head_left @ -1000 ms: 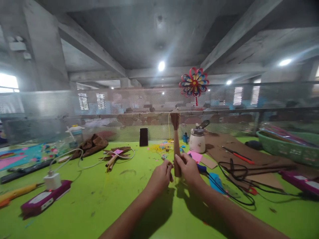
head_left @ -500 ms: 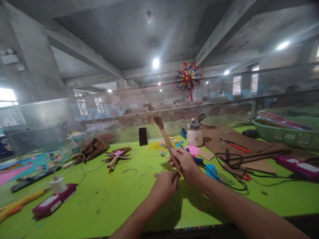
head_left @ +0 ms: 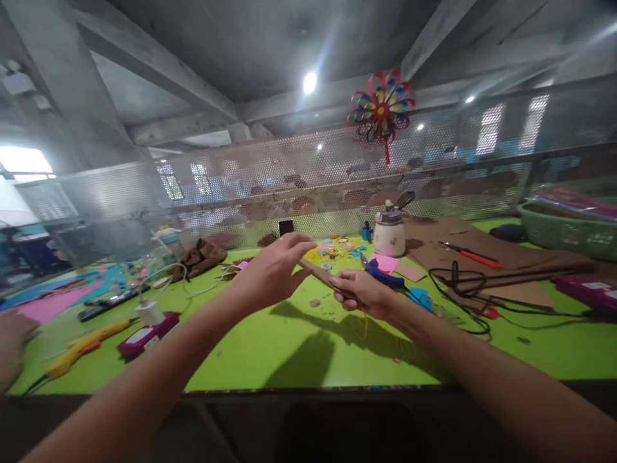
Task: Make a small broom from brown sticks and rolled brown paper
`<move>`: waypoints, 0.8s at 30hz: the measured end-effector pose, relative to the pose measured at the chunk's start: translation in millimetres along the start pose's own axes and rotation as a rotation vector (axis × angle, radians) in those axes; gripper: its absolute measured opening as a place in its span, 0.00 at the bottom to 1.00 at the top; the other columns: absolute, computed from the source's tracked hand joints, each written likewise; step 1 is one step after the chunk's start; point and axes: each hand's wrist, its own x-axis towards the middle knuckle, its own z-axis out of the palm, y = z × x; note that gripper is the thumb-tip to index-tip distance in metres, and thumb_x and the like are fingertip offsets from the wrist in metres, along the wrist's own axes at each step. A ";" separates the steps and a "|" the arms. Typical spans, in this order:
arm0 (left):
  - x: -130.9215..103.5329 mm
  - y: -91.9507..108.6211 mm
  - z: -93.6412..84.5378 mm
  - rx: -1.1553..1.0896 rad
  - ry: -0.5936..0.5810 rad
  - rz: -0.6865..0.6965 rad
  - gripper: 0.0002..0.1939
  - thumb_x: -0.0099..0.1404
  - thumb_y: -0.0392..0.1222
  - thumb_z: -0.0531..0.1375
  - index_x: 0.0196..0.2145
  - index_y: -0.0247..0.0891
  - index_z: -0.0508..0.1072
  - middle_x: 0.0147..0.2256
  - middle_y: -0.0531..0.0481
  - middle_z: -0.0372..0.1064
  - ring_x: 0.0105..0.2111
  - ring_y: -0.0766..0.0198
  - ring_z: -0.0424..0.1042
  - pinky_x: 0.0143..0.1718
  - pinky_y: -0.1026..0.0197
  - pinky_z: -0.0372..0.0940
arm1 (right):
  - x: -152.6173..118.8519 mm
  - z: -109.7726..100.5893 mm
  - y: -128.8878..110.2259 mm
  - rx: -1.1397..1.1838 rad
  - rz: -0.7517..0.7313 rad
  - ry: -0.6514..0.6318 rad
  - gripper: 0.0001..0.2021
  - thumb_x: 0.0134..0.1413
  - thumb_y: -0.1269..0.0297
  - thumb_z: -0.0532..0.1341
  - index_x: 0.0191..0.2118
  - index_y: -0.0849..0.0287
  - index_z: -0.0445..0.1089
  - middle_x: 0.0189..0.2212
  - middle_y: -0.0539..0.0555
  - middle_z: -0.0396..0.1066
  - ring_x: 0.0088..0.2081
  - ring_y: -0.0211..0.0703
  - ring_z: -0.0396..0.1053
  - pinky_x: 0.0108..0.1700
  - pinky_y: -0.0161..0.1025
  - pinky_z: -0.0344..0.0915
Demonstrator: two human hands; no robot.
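The right hand [head_left: 357, 293] is holding 1 brown roll [head_left: 318, 272], which is slanting up and leftward above the green table [head_left: 250, 370]. The left hand [head_left: 272, 270] is hovering at the roll's upper part, thumb and fingers standing apart; I cannot tell whether it is touching. Beyond, 1 blue-handled tool [head_left: 385, 277] is lying beside pink paper [head_left: 384, 263], 1 white bottle [head_left: 389, 238] is standing, and 1 pinwheel [head_left: 381, 110] is showing against the mesh screen [head_left: 270, 170].

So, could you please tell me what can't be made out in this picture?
All in the head view:
Phone: lower part behind the left hand.
Brown roll: partly behind the left hand; near end covered by the right hand.
Green basket: right side cut off by the picture's edge.
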 end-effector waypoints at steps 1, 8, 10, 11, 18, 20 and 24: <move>6.9 -2.1 2.8 -0.016 -0.065 0.044 0.17 0.59 0.37 0.58 0.47 0.36 0.69 0.50 0.39 0.64 0.52 0.52 0.60 0.53 0.52 0.53 | -1.8 0.5 -0.1 -0.010 0.023 -0.038 0.16 0.44 0.55 0.66 0.28 0.61 0.62 0.16 0.45 0.64 0.13 0.26 0.50 0.16 0.28 0.42; 10.2 -17.6 41.8 -0.030 -0.453 -0.047 0.07 0.50 0.34 0.64 0.27 0.40 0.69 0.25 0.51 0.66 0.29 0.60 0.64 0.39 0.60 0.58 | -8.6 -0.9 -5.0 -0.117 0.046 -0.234 0.14 0.46 0.55 0.65 0.27 0.60 0.63 0.16 0.45 0.65 0.14 0.26 0.49 0.17 0.28 0.43; 1.4 -20.7 45.8 0.003 -0.458 -0.065 0.05 0.58 0.36 0.58 0.25 0.40 0.68 0.23 0.52 0.64 0.23 0.63 0.61 0.31 0.62 0.56 | -7.3 -1.9 -6.1 -0.135 0.061 -0.265 0.15 0.46 0.53 0.64 0.26 0.60 0.63 0.15 0.45 0.64 0.14 0.27 0.50 0.16 0.29 0.44; -3.3 -22.0 46.9 0.021 -0.475 -0.050 0.05 0.59 0.36 0.56 0.26 0.40 0.68 0.23 0.52 0.65 0.23 0.63 0.61 0.29 0.62 0.54 | -6.1 -2.5 -6.4 -0.152 0.076 -0.283 0.15 0.46 0.53 0.64 0.26 0.60 0.64 0.15 0.45 0.65 0.13 0.28 0.51 0.16 0.29 0.45; -33.4 -23.5 57.4 0.037 -0.419 0.000 0.08 0.65 0.41 0.50 0.31 0.39 0.67 0.26 0.51 0.66 0.24 0.63 0.64 0.26 0.63 0.50 | 0.8 -3.6 -3.4 -0.283 0.139 -0.377 0.15 0.47 0.52 0.64 0.27 0.59 0.65 0.16 0.44 0.66 0.14 0.28 0.53 0.17 0.28 0.47; -41.3 -23.9 63.1 0.043 -0.401 0.022 0.09 0.65 0.41 0.49 0.33 0.39 0.67 0.27 0.50 0.68 0.24 0.63 0.64 0.26 0.63 0.51 | 1.9 -3.7 -0.3 -0.308 0.155 -0.415 0.15 0.47 0.51 0.64 0.27 0.58 0.64 0.16 0.43 0.65 0.14 0.28 0.53 0.17 0.28 0.46; -55.6 -32.6 75.9 0.043 -0.363 0.006 0.10 0.65 0.39 0.48 0.35 0.40 0.69 0.29 0.48 0.70 0.26 0.62 0.66 0.27 0.63 0.54 | 5.3 -8.4 4.2 -0.360 0.183 -0.479 0.17 0.47 0.48 0.63 0.27 0.58 0.64 0.15 0.41 0.61 0.15 0.29 0.54 0.18 0.29 0.48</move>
